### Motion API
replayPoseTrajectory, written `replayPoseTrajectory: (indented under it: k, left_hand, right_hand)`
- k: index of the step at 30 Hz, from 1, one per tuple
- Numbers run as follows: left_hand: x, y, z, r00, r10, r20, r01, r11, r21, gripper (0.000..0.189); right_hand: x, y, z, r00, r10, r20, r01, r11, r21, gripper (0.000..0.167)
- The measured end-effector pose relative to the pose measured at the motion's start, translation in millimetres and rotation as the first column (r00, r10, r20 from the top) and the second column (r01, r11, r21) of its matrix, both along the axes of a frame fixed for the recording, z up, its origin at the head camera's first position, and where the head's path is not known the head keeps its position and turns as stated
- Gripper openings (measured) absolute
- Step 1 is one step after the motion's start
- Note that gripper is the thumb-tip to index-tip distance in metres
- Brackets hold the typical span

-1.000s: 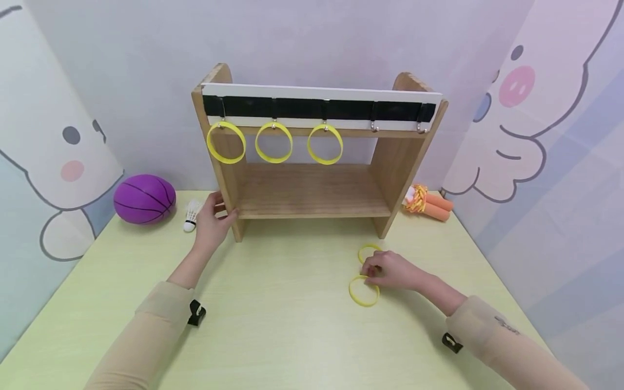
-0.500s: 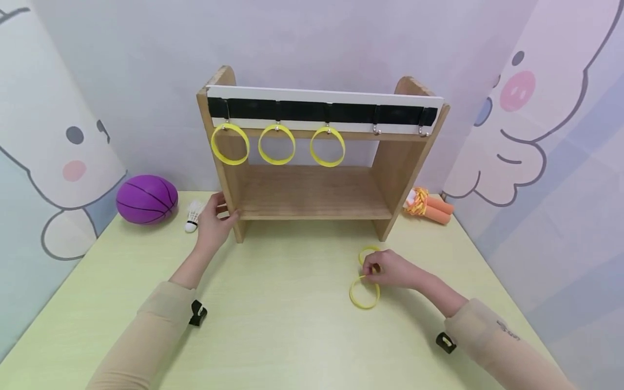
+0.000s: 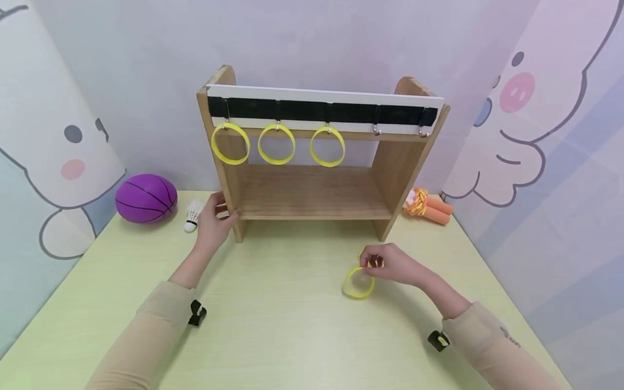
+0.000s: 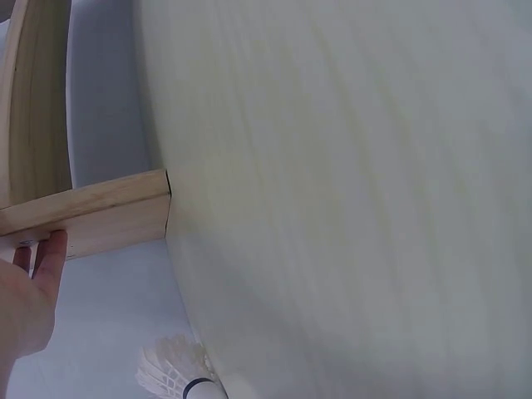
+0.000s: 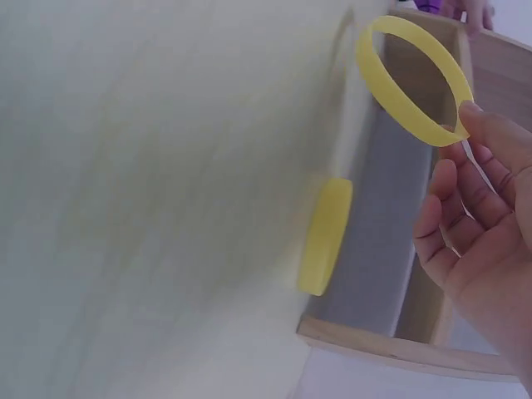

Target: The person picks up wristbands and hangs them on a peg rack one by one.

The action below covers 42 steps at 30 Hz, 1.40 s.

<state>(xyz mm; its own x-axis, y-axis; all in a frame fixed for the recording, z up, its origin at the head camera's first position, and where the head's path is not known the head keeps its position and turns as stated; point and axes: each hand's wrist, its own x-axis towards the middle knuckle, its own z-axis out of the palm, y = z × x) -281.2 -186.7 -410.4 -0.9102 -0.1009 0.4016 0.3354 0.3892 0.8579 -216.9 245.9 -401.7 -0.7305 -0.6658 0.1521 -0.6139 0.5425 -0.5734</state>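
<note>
While the left hand [image 3: 213, 219] rests against the lower left corner of a wooden rack [image 3: 312, 195], thumb laid on its front edge and fingers around the side panel, the right hand [image 3: 390, 264] pinches a yellow ring [image 3: 359, 282] by its upper rim between thumb and fingertips. That ring hangs just above the table [image 3: 273, 325], in front of the rack and towards its right side. A second yellow ring [image 5: 324, 234] lies flat on the table just behind the hand, nearer the rack and mostly hidden in the head view.

Three more yellow rings hang from hooks [image 3: 278, 128] along the rack's top bar, on its left and middle; two hooks at the right end [image 3: 375, 129] are bare. To the left of the rack sit a shuttlecock [image 3: 192, 215] and a purple ball [image 3: 145, 198]; to its right, an orange-handled skipping rope [image 3: 429, 206].

The pinch looks light and covers only a thin strip of rim, so the ring could slip or twist free and roll off. The bare hooks are small, so a ring brought in tilted may miss. A knock could set the hung rings swinging off, and the rack might shift if the left hand eases.
</note>
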Motion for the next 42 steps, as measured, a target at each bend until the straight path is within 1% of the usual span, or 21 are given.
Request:
replayPoseTrajectory:
  k: [3, 7, 11, 14, 18, 21, 23, 25, 30, 32, 34, 36, 37, 39, 40, 41, 42]
  left_hand:
    - [-0.7, 0.6, -0.3, 1.0, 0.011, 0.003, -0.011, 1.0, -0.014, 0.049]
    - [-1.8, 1.6, -0.7, 1.0, 0.013, -0.003, -0.013, 1.0, -0.021, 0.048]
    - [-1.5, 2.2, 0.6, 1.0, 0.006, -0.005, -0.006, 1.0, -0.019, 0.049]
    - [1.5, 2.7, 3.4, 1.0, 0.001, 0.005, -0.001, 1.0, -0.013, 0.05]
    - [13.0, 7.0, 16.7, 1.0, -0.007, -0.001, 0.007, 1.0, -0.015, 0.048]
    - [21.7, 10.7, 26.1, 1.0, -0.011, -0.004, 0.01, 1.0, -0.022, 0.047]
    - [24.0, 11.7, 27.9, 1.0, -0.008, 0.0, 0.008, 1.0, -0.023, 0.047]
    - [25.4, 12.1, 28.9, 1.0, -0.005, 0.002, 0.005, 1.0, -0.024, 0.046]
    - [25.6, 12.6, 29.6, 1.0, -0.007, -0.01, 0.006, 1.0, -0.023, 0.045]
    - [25.3, 12.5, 29.5, 1.0, -0.009, -0.013, 0.008, 1.0, -0.021, 0.045]
    - [25.0, 12.5, 29.3, 1.0, -0.008, -0.011, 0.008, 1.0, -0.021, 0.046]
    - [24.7, 12.1, 28.9, 1.0, -0.006, -0.009, 0.006, 1.0, -0.021, 0.046]
    - [21.4, 10.4, 24.8, 1.0, -0.005, -0.007, 0.005, 1.0, -0.023, 0.046]
    - [14.9, 7.3, 17.2, 1.0, -0.002, -0.005, 0.002, 1.0, -0.023, 0.048]
    - [11.7, 5.4, 13.4, 1.0, -0.002, -0.003, 0.002, 1.0, -0.021, 0.048]
    - [8.5, 3.6, 9.5, 1.0, -0.002, -0.005, 0.002, 1.0, -0.019, 0.049]
    - [4.9, 1.7, 5.3, 1.0, -0.002, -0.006, 0.002, 1.0, -0.018, 0.049]
  right_hand:
    - [2.7, -1, 10.0, 1.0, -0.017, -0.002, 0.017, 1.0, -0.021, 0.016]
    - [7.9, -3, 26.4, 0.998, -0.07, -0.006, 0.07, 0.996, -0.055, 0.015]
    - [13.2, -4, 43.9, 0.991, -0.133, -0.009, 0.131, 0.987, -0.088, 0.015]
    - [16.9, -5, 57.4, 0.985, -0.173, -0.015, 0.17, 0.976, -0.14, 0.014]
    - [22.0, -8, 75.4, 0.973, -0.229, -0.031, 0.216, 0.948, -0.233, 0.013]
    - [25.8, -10, 88.0, 0.966, -0.254, -0.041, 0.229, 0.923, -0.31, 0.014]
    - [27.7, -12, 95.9, 0.966, -0.256, -0.033, 0.225, 0.899, -0.376, 0.015]
    - [29.8, -14, 104.3, 0.967, -0.254, -0.012, 0.222, 0.866, -0.448, 0.016]
    - [31.0, -19, 124.0, 0.963, -0.266, 0.048, 0.238, 0.75, -0.617, 0.017]
    - [29.7, -21, 130.6, 0.961, -0.27, 0.064, 0.243, 0.705, -0.667, 0.017]
    - [28.0, -22, 137.0, 0.956, -0.283, 0.07, 0.249, 0.666, -0.703, 0.015]
    - [25.0, -25, 143.6, 0.955, -0.29, 0.066, 0.24, 0.623, -0.744, 0.014]
    - [23.4, -26, 147.0, 0.953, -0.296, 0.066, 0.239, 0.601, -0.763, 0.013]
    - [20.1, -28, 153.3, 0.946, -0.321, 0.05, 0.234, 0.566, -0.791, 0.011]
    - [18.0, -29, 156.4, 0.947, -0.319, 0.045, 0.222, 0.547, -0.807, 0.01]
    - [15.9, -30, 159.3, 0.945, -0.325, 0.034, 0.213, 0.535, -0.817, 0.009]
    - [13.8, -30, 162.1, 0.941, -0.337, 0.028, 0.214, 0.529, -0.821, 0.008]
